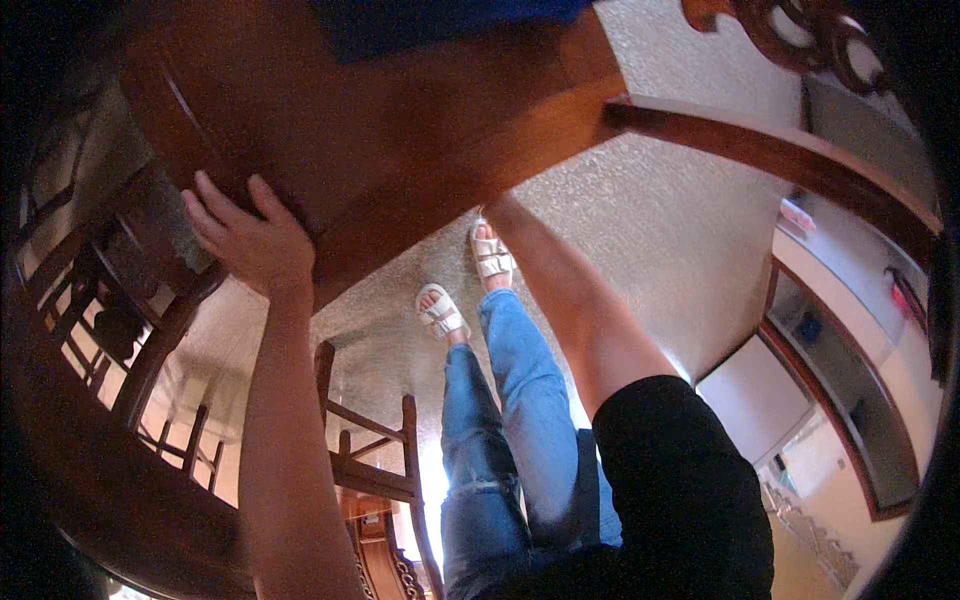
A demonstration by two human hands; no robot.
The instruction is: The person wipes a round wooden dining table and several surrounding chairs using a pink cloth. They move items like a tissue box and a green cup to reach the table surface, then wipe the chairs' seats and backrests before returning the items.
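A large, polished brown wooden furniture piece [420, 110] fills the upper middle, its broad panel tilted towards me. My left hand [255, 235] rests against the left edge of this panel, fingers spread and fairly straight, thumb apart. My right forearm [570, 290] reaches up to the panel's lower edge. Beyond the wrist, the right hand is hidden behind the wood, so its fingers do not show. A curved wooden bar [770, 150] runs from the panel's right corner towards the right. Something dark blue [450, 22] lies across the panel's top.
Wooden chairs stand at the left [150, 300] and below my left arm [370, 440]. At the right is a wood-framed shelf unit [840, 390], with a pale ledge [850, 265] beside it. My feet in white sandals [492, 250] stand on the speckled floor [640, 230].
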